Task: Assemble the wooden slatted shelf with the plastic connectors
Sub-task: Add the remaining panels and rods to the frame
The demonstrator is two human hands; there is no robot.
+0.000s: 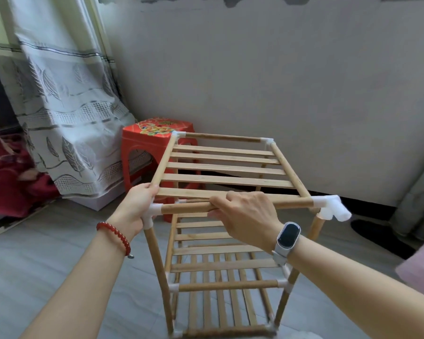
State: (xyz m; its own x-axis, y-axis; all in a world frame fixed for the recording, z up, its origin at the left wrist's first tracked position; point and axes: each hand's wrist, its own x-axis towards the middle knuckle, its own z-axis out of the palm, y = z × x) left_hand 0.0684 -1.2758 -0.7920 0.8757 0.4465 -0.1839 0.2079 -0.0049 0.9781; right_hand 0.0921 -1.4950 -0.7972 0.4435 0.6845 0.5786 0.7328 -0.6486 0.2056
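Observation:
A wooden slatted shelf [227, 168] with three tiers stands upright on the floor in front of me, its round poles joined by white plastic connectors. My left hand [135, 206] grips the top tier's near left corner, at the connector [154, 211] and the side pole's end. My right hand [245, 214] is closed around the top front pole [184, 207] near its middle. The near right connector [328, 207] sits at the top tier's other front corner, with open sockets pointing outward. Middle and bottom slat tiers show below my hands.
A red plastic stool [145, 148] stands behind the shelf's left side. A patterned curtain [59, 94] hangs at the left, with a red blanket [8, 172] beyond it. A grey wall lies behind. Something pink [421, 265] sits at the right edge.

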